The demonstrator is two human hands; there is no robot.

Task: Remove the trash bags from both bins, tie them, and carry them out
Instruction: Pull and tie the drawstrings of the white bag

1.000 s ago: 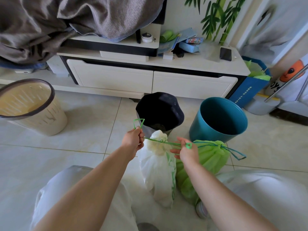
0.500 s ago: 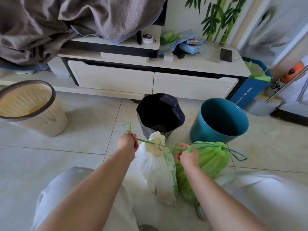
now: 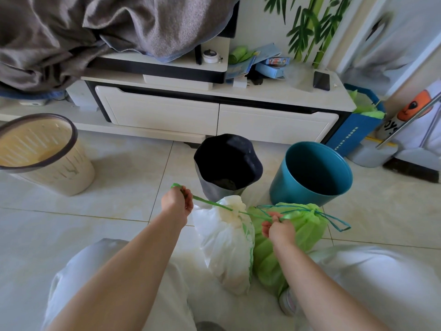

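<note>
While I'm down low over the tiled floor [image 3: 119, 187], my knees in pale trousers [image 3: 381, 278] sit at either side of the view, and both bags are right between them. The white trash bag [image 3: 226, 249] stands upright with its neck bunched shut. The green trash bag [image 3: 267, 261] leans against its right side, touching it.

My left hand [image 3: 177, 205] is curled into a fist round one end of the green drawstring [image 3: 207, 201], with a small loop poking out above the knuckles. My right hand [image 3: 279, 229] pinches the other end between thumb and fingers, just over the green bag. The string runs tight from hand to hand, straight across the white bag's gathered neck. The green bag's own teal drawstring [image 3: 349, 227] trails out in a loop to the right.

Just behind the bags are two bins, the black bin [image 3: 204, 185] behind the white bag and the teal bin [image 3: 281, 187] behind the green one. Off to the left, well apart, there's a beige bin [image 3: 71, 173]. Further back is a low white cabinet [image 3: 214, 120] with two drawers. It has a phone [image 3: 321, 80] near its right end and a grey blanket [image 3: 95, 32] heaped over the left. A blue bin [image 3: 353, 134] with a green liner sits at the cabinet's right end.
</note>
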